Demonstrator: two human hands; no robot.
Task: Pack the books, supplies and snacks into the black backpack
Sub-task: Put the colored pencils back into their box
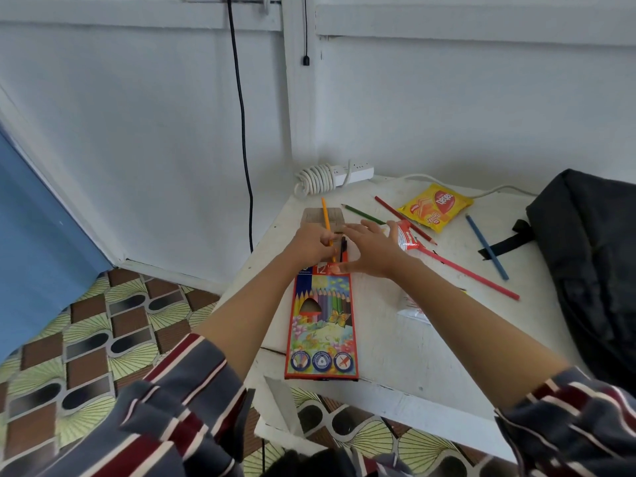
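A: Black backpack point(592, 256): cut by right edge. White packet point(413, 309): mostly under right forearm point(481, 325), print unreadable.
B: Pencil box point(321, 325) mouth: covered by left hand point(311, 244) and right hand point(373, 249). Yellow pencil point(325, 215) tip: lost in left grip.

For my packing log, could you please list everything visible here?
Pencil box: one, orange-red, table's near left edge.
Yellow pencil: one, entering the box mouth.
Loose pencils: four; green, two red, blue; scattered mid-table.
Snack pack: one, yellow, table's far side.
Red-white packets: two, beside right hand, under right forearm.
Backpack: one, black, right end of table.
Power strip: one, white, far corner.
Cable: one, black, on wall.
Table: one, white.
Left hand: pinches the yellow pencil.
Right hand: fingers spread, thumb touches the box.
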